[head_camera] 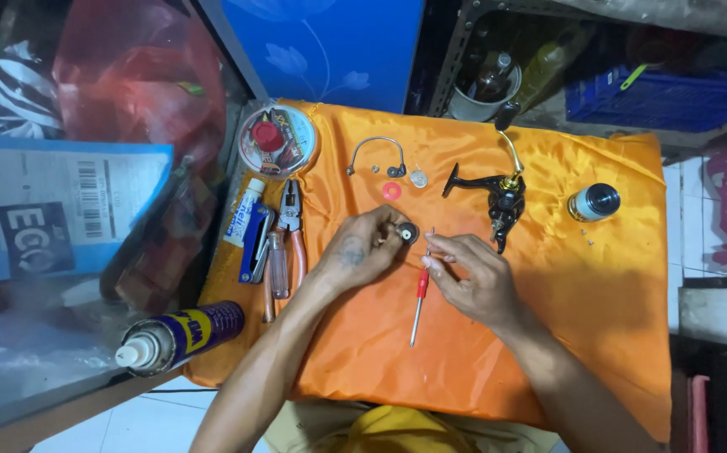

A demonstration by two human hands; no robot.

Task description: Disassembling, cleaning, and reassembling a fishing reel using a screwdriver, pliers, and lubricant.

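My left hand point(362, 250) pinches a small round black metal part point(408, 232) just above the orange cloth point(581, 294). My right hand point(472, 275) rests on the cloth beside it, fingertips pointing toward that part, and holds nothing that I can see. A red-handled screwdriver point(419, 294) lies between my hands, partly under my right fingers. Beyond my right hand stands a black and gold fishing reel body point(502, 197). A wire bail arm point(375, 153), a pink washer point(392, 191) and a silver disc point(418, 178) lie farther back.
A spool point(594, 201) lies at the right. Pliers point(294, 231), a tube point(244, 211), a blue tool point(256, 247) and a screwdriver point(279, 267) sit along the cloth's left edge. A round clear container point(278, 139) and a spray can point(180, 334) are nearby. Shelves surround the cloth.
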